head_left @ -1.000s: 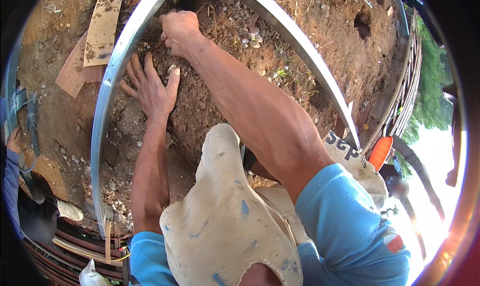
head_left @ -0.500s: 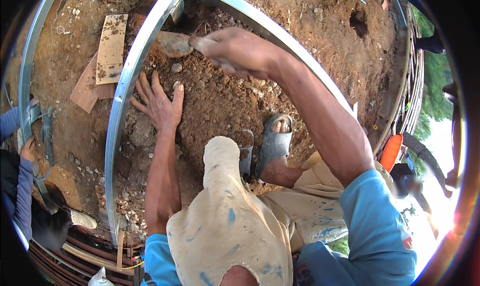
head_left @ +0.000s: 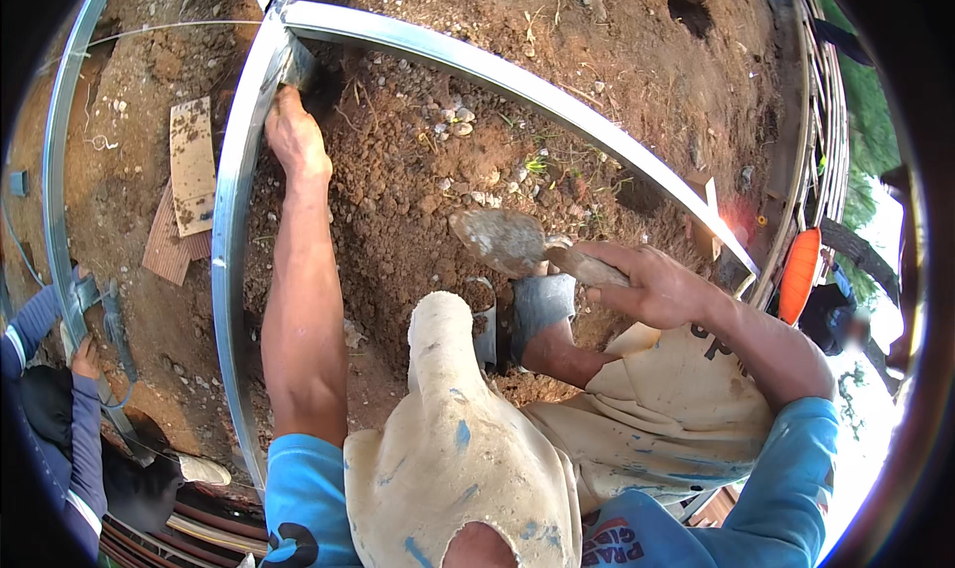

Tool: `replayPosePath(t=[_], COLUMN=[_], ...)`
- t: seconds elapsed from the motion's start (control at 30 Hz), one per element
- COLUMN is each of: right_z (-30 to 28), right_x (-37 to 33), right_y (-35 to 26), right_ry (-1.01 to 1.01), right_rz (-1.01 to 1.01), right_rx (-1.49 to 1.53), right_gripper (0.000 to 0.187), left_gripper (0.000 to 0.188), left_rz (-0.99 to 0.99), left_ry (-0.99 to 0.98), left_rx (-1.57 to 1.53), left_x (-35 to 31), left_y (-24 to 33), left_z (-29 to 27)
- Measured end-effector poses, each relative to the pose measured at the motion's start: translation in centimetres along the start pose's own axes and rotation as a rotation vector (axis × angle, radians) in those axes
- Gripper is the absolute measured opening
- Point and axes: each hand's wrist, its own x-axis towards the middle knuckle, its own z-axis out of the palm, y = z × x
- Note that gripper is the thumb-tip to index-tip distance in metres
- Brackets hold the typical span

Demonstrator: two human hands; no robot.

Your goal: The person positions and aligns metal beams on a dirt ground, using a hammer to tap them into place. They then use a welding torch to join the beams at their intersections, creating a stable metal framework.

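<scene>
Hole (head_left: pixel 689 6) in the brown soil (head_left: pixel 388 185) beyond the metal frame (head_left: pixel 477 53), dark inside, its contents too shadowed to tell. Trowel (head_left: pixel 502 241) above the loose earth inside the frame's angle, blade dirt-smeared and toward the left. Right hand (head_left: pixel 652 287) curled firmly round the trowel's handle, near the sandalled foot (head_left: pixel 542 304). Left hand (head_left: pixel 298 142) up at the frame's corner, just below a short metal stub (head_left: pixel 294 64) — fingertips out of sight, so impossible to tell how far spread or whether gripping. Cream, paint-flecked cloth (head_left: pixel 458 459) across the lower middle, in front of some ground. Flat board (head_left: pixel 192 165) and ribbed brown pieces (head_left: pixel 167 242) outside the left bar. Farther left, co-worker's hand (head_left: pixel 87 359) near another metal bar (head_left: pixel 60 170). At right, orange object (head_left: pixel 799 275), long thin poles (head_left: pixel 818 120) and greenery (head_left: pixel 858 120) — rough, pebbly ground throughout, outdoors in daylight.
</scene>
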Motion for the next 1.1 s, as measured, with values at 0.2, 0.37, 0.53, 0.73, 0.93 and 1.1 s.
replayPosePath(t=[0.2,0.37,0.53,0.73,0.93,1.1], right_z=[0.6,3.8,4.1,3.2,2.2,2.7], right_x=[-4.1,-4.0,-4.0,-3.1,-2.5,-2.4], right_y=[6.1,8.8,10.5,10.7,9.6,9.1], right_ry=[0.093,0.146,0.06,0.014,-0.008,-0.002], right_rz=[0.167,0.284,0.353,0.427,0.362,0.376], right_rx=[0.076,0.237,0.399,0.571,0.611,0.734], right_gripper=[0.059,0.061,0.057,0.05,0.039,0.029], left_gripper=[0.047,0.044,0.045,0.048,0.058,0.078], left_rz=[0.071,-0.168,0.329,0.424,0.059,-0.544], left_ry=[0.135,0.251,-0.157,-0.248,-0.429,-0.053], left_rx=[-0.066,-0.278,2.184,2.106,1.328,-0.488], left_x=[5.3,15.1,16.8,16.3,15.3,9.7], left_y=[-4.6,-9.7,-11.3,-11.4,-10.7,-6.1], left_z=[-0.7,-2.3,-5.2,-6.0,-5.3,-0.1])
